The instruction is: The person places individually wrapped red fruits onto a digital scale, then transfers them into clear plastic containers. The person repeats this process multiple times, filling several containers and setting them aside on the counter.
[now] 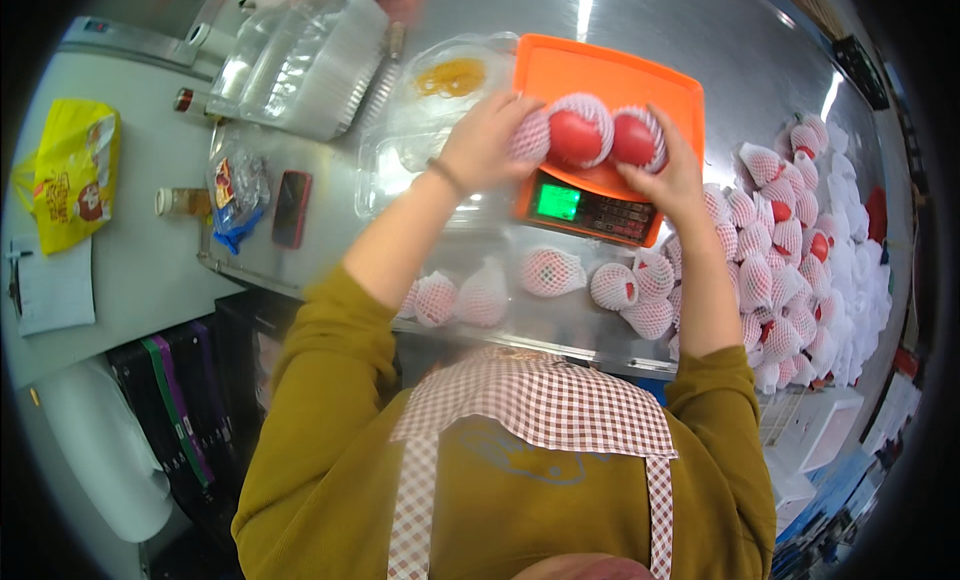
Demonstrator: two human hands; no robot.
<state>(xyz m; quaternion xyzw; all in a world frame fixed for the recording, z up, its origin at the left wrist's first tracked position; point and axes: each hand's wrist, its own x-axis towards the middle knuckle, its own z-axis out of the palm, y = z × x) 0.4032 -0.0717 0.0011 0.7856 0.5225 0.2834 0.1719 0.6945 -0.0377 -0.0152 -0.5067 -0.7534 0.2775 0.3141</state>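
Three round red fruits in white foam nets sit in a row over the orange tray of a digital scale. My left hand grips the left netted fruit, whose net hides most of it. Around the right fruit curl the fingers and thumb of my right hand. The middle fruit lies between them, touching its neighbours. I cannot tell whether the fruits rest on the tray or are held just above it. Below the tray, the scale's display glows green beside its keypad.
A clear plastic clamshell box lies left of the scale. Stacked clear trays stand further left, near a phone. Netted fruits are heaped at right beside empty foam nets. Several more, including one netted fruit, line the front edge.
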